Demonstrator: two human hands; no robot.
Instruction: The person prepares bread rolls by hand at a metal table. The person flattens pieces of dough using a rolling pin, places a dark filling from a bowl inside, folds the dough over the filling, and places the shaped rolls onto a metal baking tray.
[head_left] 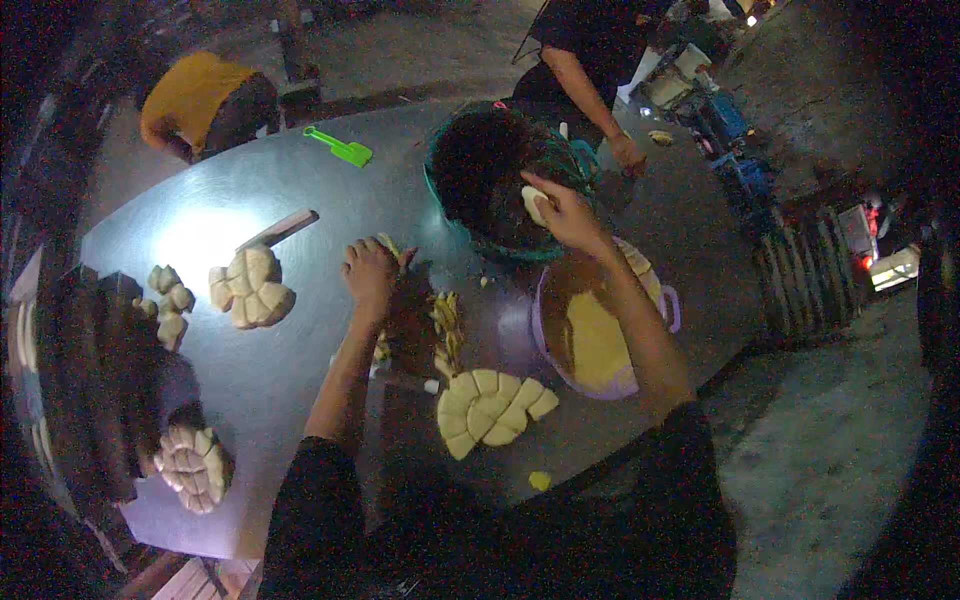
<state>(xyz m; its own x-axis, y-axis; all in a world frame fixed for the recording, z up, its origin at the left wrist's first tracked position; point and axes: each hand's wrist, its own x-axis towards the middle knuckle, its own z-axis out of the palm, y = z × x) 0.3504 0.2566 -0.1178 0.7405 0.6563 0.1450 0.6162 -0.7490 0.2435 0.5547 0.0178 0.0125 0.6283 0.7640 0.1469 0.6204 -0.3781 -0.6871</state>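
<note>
My right hand point(570, 217) holds a flat, pale dough piece point(534, 206) over a green basin point(432, 180) with dark contents; its index finger points outward. On the metal table, my left hand point(369, 277) is palm down, with a small pale yellow piece point(388, 243) between its thumb and fingers; its exact kind is unclear. Between my arms lies a row of yellowish-brown strips point(446, 330). Nearer me rests a round of dough cut into segments point(490, 405). Beside it, partly hidden by my right forearm, stands a lilac basin point(545, 340) with yellow contents.
More portioned dough point(250, 288) lies at the left beside a flat-bladed tool point(278, 230), with another cut round point(193, 470) near the left edge. A green toy-like shovel point(340, 147) lies far off. A co-worker's arm point(590, 95) reaches the table's far side; another person point(205, 100) bends beyond it.
</note>
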